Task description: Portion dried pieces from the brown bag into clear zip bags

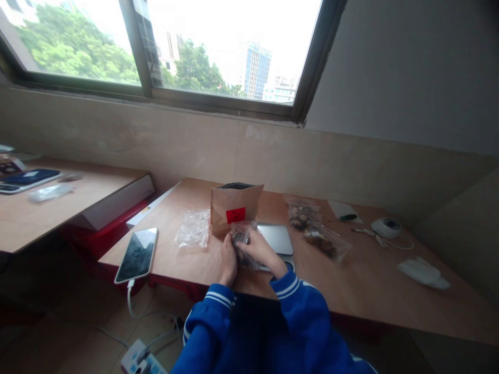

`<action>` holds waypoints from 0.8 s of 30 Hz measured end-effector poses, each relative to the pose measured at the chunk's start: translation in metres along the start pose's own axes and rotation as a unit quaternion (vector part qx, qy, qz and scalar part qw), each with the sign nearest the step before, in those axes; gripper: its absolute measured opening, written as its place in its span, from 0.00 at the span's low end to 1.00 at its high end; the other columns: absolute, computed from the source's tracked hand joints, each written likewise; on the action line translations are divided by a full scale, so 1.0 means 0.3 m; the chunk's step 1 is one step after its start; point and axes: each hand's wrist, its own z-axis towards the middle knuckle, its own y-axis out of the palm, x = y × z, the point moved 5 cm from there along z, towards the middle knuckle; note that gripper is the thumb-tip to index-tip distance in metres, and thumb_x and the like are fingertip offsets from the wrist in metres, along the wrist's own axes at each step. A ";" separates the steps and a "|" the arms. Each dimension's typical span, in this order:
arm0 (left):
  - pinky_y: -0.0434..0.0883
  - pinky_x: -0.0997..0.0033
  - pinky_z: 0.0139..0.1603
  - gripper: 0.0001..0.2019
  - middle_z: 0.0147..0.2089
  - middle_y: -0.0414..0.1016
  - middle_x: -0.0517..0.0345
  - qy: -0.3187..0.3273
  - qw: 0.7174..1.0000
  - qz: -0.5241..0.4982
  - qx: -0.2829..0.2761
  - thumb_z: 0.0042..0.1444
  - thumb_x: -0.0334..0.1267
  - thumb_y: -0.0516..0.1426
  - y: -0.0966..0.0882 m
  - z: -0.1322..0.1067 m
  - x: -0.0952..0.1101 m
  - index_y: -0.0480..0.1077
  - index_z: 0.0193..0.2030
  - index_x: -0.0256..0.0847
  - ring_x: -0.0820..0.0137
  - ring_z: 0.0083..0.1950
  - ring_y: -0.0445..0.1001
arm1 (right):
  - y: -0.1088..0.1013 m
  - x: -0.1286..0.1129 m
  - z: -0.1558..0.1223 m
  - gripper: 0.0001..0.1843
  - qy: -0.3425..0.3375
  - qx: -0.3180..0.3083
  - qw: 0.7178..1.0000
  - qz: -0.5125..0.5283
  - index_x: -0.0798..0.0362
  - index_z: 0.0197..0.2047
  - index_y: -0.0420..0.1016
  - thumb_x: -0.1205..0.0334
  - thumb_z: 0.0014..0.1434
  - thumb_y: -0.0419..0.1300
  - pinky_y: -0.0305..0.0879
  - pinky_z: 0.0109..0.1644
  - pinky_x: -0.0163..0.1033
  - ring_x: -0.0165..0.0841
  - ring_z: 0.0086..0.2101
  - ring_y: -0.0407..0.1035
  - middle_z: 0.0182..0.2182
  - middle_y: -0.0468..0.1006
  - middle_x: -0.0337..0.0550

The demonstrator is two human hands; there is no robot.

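Both hands, left hand (228, 262) and right hand (260, 249), clasp a clear bag (242, 240) near the table (374, 291) edge.

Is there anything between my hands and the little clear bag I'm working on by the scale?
Nothing visible. Both the left hand and the right hand are already on the small clear bag, gripping it at the near edge of the silver scale. The brown paper bag stands just behind it, not between.
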 end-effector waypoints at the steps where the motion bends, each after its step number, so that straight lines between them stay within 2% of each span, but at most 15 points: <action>1: 0.68 0.60 0.55 0.18 0.45 0.78 0.47 0.005 1.000 -0.003 0.002 0.63 0.42 0.45 0.000 -0.002 0.004 0.72 0.45 0.35 0.62 0.49 0.75 | 0.005 -0.008 -0.006 0.17 -0.011 -0.003 1.000 -0.002 0.55 0.46 0.74 0.72 0.52 0.61 0.64 0.52 0.43 0.41 0.46 0.71 0.44 0.78 0.51; 4: 0.68 0.62 0.54 0.17 0.46 0.78 0.49 0.025 1.000 -0.015 0.008 0.63 0.41 0.46 -0.001 -0.009 0.019 0.72 0.46 0.36 0.63 0.49 0.75 | 0.020 -0.030 -0.025 0.12 -0.050 -0.003 0.998 -0.027 0.55 0.40 0.77 0.74 0.53 0.58 0.63 0.53 0.43 0.40 0.45 0.71 0.43 0.79 0.50; 6: 0.69 0.63 0.54 0.16 0.45 0.78 0.49 0.027 0.999 -0.020 0.014 0.62 0.42 0.47 -0.002 -0.013 0.024 0.72 0.46 0.37 0.64 0.48 0.75 | 0.020 -0.036 -0.033 0.12 -0.058 0.000 0.998 -0.037 0.55 0.40 0.76 0.74 0.53 0.58 0.63 0.53 0.43 0.40 0.45 0.70 0.43 0.78 0.49; 12: 0.70 0.61 0.49 0.17 0.40 0.79 0.49 0.019 1.000 -0.005 0.000 0.62 0.44 0.47 0.000 -0.012 0.030 0.73 0.41 0.36 0.62 0.43 0.75 | -0.025 -0.022 -0.039 0.10 -0.018 -0.032 0.999 -0.004 0.55 0.37 0.75 0.73 0.50 0.61 0.67 0.42 0.39 0.37 0.35 0.73 0.35 0.80 0.45; 17: 0.70 0.61 0.48 0.18 0.38 0.79 0.48 -0.009 1.000 -0.017 -0.016 0.62 0.46 0.47 0.000 -0.009 0.013 0.72 0.35 0.36 0.61 0.42 0.75 | -0.062 -0.013 -0.046 0.08 -0.007 0.018 0.997 0.077 0.53 0.34 0.75 0.71 0.50 0.60 0.68 0.44 0.40 0.36 0.37 0.74 0.35 0.81 0.42; 21: 0.68 0.60 0.52 0.21 0.40 0.79 0.46 -0.028 0.998 -0.059 -0.017 0.61 0.49 0.48 0.004 -0.006 -0.011 0.74 0.37 0.35 0.60 0.45 0.75 | -0.089 0.005 -0.052 0.07 0.019 0.058 0.992 0.112 0.53 0.34 0.75 0.67 0.48 0.62 0.70 0.44 0.41 0.36 0.36 0.75 0.34 0.80 0.43; 24: 0.69 0.61 0.50 0.22 0.39 0.80 0.46 -0.039 0.994 -0.094 -0.029 0.60 0.50 0.48 0.014 -0.004 -0.021 0.75 0.38 0.34 0.60 0.43 0.76 | -0.118 0.026 -0.057 0.10 0.041 0.075 0.982 0.167 0.54 0.36 0.76 0.65 0.47 0.64 0.70 0.46 0.43 0.37 0.37 0.76 0.35 0.81 0.45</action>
